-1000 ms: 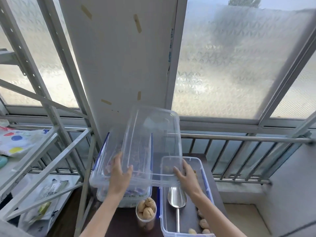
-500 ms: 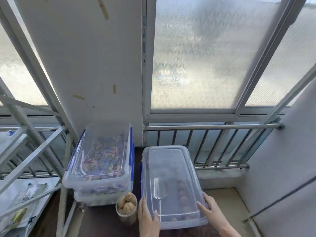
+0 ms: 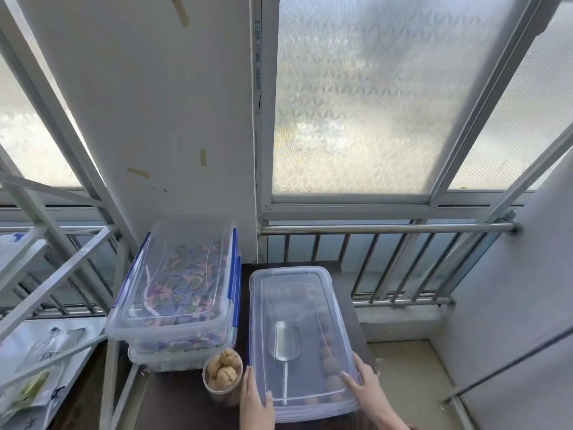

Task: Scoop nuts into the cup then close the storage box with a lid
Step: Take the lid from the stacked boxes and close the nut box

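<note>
though lidded, hands [image 3: 310, 395] (both) on lid [image 3: 297, 330]

On the desk [image 3: 192, 398], the box [image 3: 305, 409] sits at centre with the lid [image 3: 297, 305] on it; a scoop [image 3: 284, 341] and nuts [image 3: 329, 364] lie inside. The cup [image 3: 222, 378] stands just beside it at 9 o'clock. Two stacked bins [image 3: 176, 293] sit at 10 o'clock. A railing [image 3: 387, 228] runs behind, at 12 o'clock.

Clear glossy plastic rectangular lid [image 3: 294, 305] over a translucent plastic storage box, shiny metal scoop [image 3: 284, 340] beneath, clear plastic cup [image 3: 222, 387] of rough tan walnuts, dark matt wood counter [image 3: 179, 398], brushed steel railing [image 3: 387, 228], frosted textured window glass [image 3: 366, 97]
</note>
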`<action>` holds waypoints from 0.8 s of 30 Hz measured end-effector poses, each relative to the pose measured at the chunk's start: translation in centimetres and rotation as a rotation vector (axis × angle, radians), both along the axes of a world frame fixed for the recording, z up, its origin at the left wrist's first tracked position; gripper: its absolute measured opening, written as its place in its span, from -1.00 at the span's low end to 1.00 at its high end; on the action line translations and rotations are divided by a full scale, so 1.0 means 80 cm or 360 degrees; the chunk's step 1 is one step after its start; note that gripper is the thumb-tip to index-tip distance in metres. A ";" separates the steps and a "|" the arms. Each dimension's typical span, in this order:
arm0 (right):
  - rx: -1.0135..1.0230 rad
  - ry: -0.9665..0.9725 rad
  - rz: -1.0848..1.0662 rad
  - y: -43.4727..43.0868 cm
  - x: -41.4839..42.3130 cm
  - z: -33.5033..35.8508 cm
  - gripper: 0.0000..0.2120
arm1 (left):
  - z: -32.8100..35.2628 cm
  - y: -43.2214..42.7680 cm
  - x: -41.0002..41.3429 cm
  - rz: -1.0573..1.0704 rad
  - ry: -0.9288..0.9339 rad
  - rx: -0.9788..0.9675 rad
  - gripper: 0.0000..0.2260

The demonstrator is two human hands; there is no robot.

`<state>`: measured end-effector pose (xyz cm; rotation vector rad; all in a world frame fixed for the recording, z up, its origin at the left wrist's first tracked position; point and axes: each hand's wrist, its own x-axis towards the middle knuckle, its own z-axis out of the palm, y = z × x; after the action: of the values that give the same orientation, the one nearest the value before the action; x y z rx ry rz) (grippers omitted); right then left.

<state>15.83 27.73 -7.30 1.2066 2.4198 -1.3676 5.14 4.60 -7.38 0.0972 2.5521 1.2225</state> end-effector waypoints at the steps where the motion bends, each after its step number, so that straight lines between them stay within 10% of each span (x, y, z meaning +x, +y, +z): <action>1: 0.0057 -0.0007 0.0010 -0.010 -0.002 0.020 -0.38 | -0.002 0.000 0.000 -0.0006 -0.0005 -0.0004 -0.39; 24: 0.0233 -0.0217 0.0096 -0.013 -0.021 0.038 -0.53 | 0.005 0.008 -0.018 -0.0179 -0.0030 -0.0073 -0.39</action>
<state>14.13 26.70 -4.23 1.2049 2.4740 -1.0710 3.72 5.24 -6.94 0.2148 2.5201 1.1174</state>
